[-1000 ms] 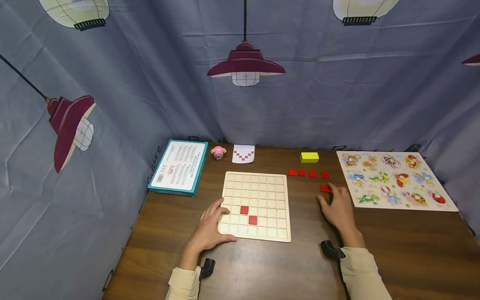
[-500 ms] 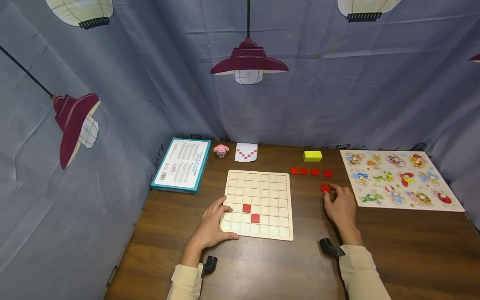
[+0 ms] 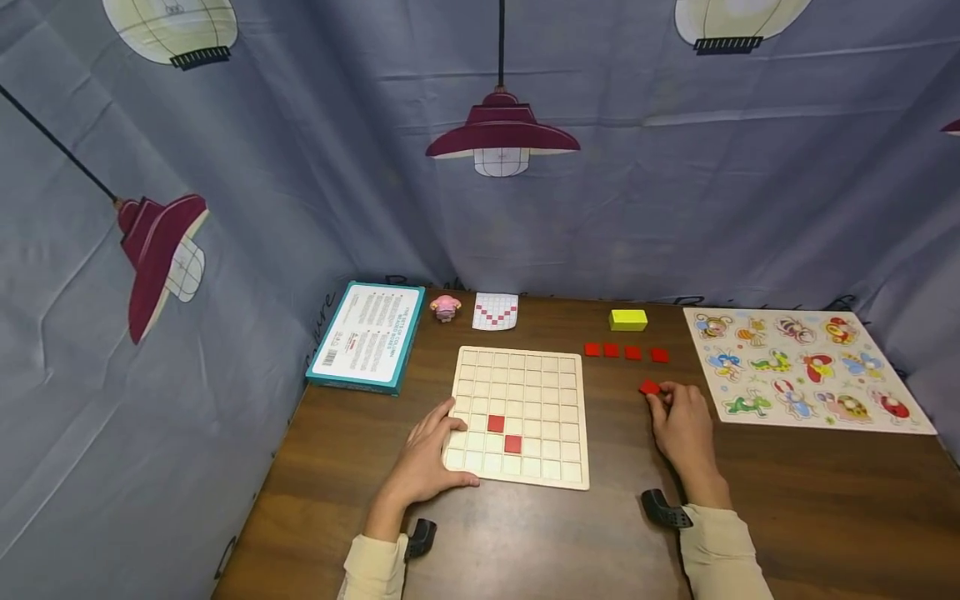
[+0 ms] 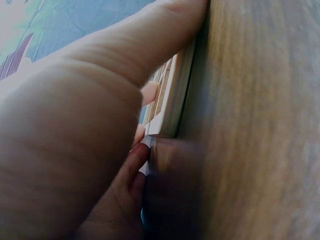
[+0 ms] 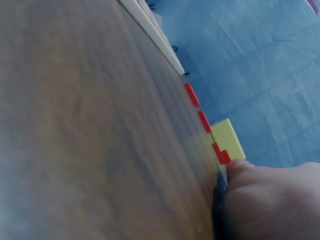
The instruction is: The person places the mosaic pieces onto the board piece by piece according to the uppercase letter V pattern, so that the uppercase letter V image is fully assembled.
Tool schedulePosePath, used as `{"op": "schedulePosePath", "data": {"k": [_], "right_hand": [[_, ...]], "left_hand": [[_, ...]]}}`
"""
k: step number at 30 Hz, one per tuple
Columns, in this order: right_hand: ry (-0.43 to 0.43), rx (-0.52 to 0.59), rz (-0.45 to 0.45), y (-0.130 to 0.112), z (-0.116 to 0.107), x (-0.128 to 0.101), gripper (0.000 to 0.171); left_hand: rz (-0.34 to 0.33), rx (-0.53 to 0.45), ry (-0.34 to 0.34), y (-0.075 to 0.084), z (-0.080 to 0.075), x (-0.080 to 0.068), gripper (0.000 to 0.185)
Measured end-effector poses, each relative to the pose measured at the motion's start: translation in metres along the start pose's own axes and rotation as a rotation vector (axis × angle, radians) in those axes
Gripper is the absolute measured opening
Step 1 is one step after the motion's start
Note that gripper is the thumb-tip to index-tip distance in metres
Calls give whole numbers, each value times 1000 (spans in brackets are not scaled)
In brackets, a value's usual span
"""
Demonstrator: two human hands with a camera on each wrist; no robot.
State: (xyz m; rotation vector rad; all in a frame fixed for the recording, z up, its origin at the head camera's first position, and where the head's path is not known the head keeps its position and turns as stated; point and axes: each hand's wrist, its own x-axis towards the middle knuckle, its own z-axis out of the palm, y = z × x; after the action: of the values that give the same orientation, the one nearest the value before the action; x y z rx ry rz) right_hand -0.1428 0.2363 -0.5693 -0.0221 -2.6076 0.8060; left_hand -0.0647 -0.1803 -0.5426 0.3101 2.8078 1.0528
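In the head view a pale wooden grid board (image 3: 540, 400) lies flat on the table with two red square tiles (image 3: 496, 423) set in its cells. My left hand (image 3: 423, 458) holds the board's near left corner, thumb along the front edge and fingers at the left side. The left wrist view shows the board's edge (image 4: 170, 107) past the thumb. To the right, my right hand (image 3: 684, 425) pinches another red tile (image 3: 649, 387) between thumb and index finger; the tile is tilted. The right wrist view shows that tile (image 5: 225, 157) at the fingertip.
Several red tiles (image 3: 611, 351) lie in a row beyond my right hand, with a yellow block (image 3: 627, 320) behind. An insect puzzle board (image 3: 806, 367) lies right. A patterned paper (image 3: 495, 311), a pink figurine (image 3: 445, 308) and a teal-edged box (image 3: 367, 335) stand at the back left.
My right thumb and index finger have closed on the red tile, which is now turned and tilted. The left hand keeps its place on the board. The head view has shifted slightly.
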Motion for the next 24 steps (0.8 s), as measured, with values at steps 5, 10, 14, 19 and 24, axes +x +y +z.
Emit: {"op": "schedulePosePath", "data": {"k": [5,10,14,19,24], "right_hand": [[-22,23,-37,-4,-1,-6,27],[-4,66,-111,-17,7,-14,27],[-19,102,-149,-43,12,-15,27],[-104,138,-228,-85,19,-16,29],[-200,152,-362,-124,30,-17,28]], "left_hand": [[-3,-1,2,1,0,1,77],[-8,-5,0,1,-1,0,76],[-10,3,6,0,-1,2,76],[-18,5,2,1,-2,1,76],[-26,-13,2,4,0,0,76]]}}
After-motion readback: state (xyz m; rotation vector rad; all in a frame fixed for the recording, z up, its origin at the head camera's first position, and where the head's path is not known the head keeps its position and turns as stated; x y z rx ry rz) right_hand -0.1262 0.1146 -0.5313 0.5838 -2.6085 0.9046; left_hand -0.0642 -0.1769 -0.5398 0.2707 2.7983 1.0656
